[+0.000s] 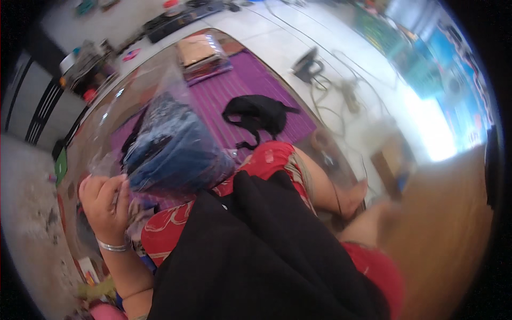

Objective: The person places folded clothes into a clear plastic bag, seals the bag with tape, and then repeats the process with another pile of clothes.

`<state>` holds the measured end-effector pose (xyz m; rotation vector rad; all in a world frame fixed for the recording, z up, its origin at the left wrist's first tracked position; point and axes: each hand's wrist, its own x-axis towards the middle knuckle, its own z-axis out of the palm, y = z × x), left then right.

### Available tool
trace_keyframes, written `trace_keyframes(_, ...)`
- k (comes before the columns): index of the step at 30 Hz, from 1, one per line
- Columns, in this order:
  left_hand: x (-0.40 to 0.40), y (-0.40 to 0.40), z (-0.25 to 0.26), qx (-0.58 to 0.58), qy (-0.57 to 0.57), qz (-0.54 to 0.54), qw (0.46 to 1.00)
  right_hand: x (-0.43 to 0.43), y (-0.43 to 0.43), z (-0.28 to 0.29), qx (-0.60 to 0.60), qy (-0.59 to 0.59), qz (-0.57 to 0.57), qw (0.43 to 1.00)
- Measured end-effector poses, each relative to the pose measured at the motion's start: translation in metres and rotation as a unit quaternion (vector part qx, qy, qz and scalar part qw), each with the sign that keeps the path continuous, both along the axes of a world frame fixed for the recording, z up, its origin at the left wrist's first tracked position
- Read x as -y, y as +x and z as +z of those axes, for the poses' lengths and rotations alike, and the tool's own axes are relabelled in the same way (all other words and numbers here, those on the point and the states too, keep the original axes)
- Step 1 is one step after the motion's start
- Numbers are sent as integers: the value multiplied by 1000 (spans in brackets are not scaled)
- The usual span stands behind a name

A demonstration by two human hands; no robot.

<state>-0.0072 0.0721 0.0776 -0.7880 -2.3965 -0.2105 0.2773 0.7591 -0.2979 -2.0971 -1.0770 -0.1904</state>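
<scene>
My left hand [106, 204], with a silver bracelet at the wrist, is raised at the left with its fingers curled. They appear to pinch the loose edge of a clear plastic bag [172, 88], whose film runs up and right from the fingertips. Folded blue denim [180, 144] lies inside this bag, close to my knee. To the right of the bag, a crumpled black cloth [260, 112] with a strap rests on a purple striped mat [244, 76]. My right hand is out of view.
A stack of packaged cloth [198, 52] lies at the mat's far end. A clothes iron [308, 66] stands on the white tiles, its cord [320, 96] looping nearby. Scissors [330, 158] lie beside my bare leg [324, 180]. A blurred brown wooden surface [444, 232] fills the right.
</scene>
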Motion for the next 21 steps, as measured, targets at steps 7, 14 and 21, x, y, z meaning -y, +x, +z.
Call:
trace_keyframes(7,7,19,4,-16,25,1,1000,-22,-41,12,-116,-103,181,971)
trace_keyframes(14,-18,38,-1,39,75,-15,996,15,-187,160,-294,27,519,802)
trace_keyframes(21,-37,34,-5,-5,80,-55,995,129,-286,377,-342,28,804,486)
